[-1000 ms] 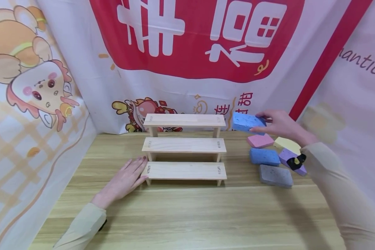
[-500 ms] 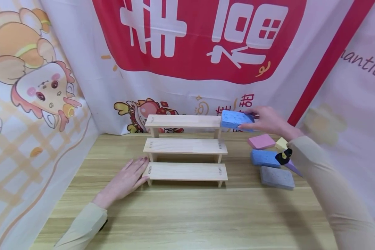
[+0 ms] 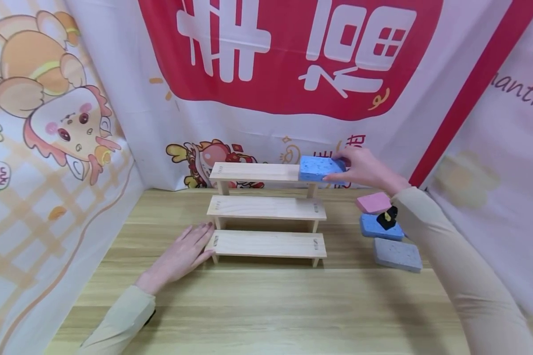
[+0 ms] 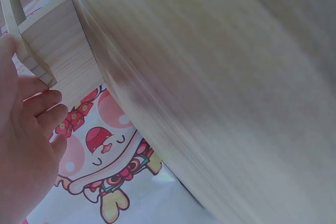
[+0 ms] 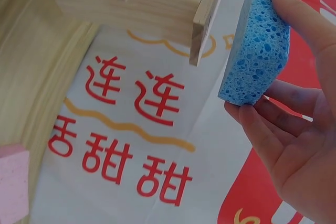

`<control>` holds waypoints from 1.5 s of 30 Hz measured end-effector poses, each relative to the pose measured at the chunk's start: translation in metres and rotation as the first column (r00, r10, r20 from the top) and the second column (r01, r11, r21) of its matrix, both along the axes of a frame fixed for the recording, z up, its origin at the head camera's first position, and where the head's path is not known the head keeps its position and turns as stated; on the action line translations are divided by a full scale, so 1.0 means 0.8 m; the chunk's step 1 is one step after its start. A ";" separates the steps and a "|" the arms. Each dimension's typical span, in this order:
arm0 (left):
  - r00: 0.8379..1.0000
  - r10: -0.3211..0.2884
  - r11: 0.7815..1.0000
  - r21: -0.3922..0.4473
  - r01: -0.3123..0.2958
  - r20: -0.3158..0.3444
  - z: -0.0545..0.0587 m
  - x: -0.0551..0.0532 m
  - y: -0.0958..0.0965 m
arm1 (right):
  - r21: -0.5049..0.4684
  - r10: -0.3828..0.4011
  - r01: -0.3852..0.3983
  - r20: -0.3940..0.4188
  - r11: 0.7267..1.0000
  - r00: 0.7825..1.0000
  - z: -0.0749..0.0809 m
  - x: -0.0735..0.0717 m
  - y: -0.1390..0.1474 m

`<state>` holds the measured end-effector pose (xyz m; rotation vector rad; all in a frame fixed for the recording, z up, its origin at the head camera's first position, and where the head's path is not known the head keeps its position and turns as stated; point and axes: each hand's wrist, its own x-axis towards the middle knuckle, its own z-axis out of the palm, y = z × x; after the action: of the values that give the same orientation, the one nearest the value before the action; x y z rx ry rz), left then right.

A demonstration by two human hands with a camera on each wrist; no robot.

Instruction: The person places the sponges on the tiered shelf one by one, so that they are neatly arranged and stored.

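A light blue sponge (image 3: 319,168) is pinched between the thumb and fingers of my right hand (image 3: 364,167). It overlaps the right end of the top step of a three-tier wooden shelf (image 3: 262,207) in the head view. In the right wrist view, the porous sponge (image 5: 257,45) stands beside the end of the step board (image 5: 202,30), with a gap showing between them. My left hand (image 3: 182,252) lies with fingers extended at the left end of the lowest step, fingertips touching it. Close up, the left fingers (image 4: 44,109) rest at the board's edge.
Right of the shelf lie a pink sponge (image 3: 373,202), a darker blue sponge (image 3: 379,227) and a grey sponge (image 3: 397,255) on the wooden table (image 3: 266,305). My right forearm (image 3: 453,266) passes over that side. A printed cloth (image 3: 266,106) hangs behind the shelf.
My right hand has carried the light blue sponge leftward, from beyond the shelf's right side to its top step. My left hand stays at the lowest step. The yellow and purple sponges became hidden behind the sleeve.
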<state>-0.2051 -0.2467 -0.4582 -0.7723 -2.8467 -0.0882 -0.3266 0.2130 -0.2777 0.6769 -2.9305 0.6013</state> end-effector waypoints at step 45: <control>0.999 -0.024 1.000 -0.004 0.024 -0.039 -0.001 -0.002 -0.002 | 0.011 0.111 -0.111 -0.021 0.994 0.994 -0.007 -0.032 -0.124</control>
<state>-0.2065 -0.2482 -0.4591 -0.7999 -2.8027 -0.0702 -0.3518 0.1138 -0.2833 0.8463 -2.8932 0.5856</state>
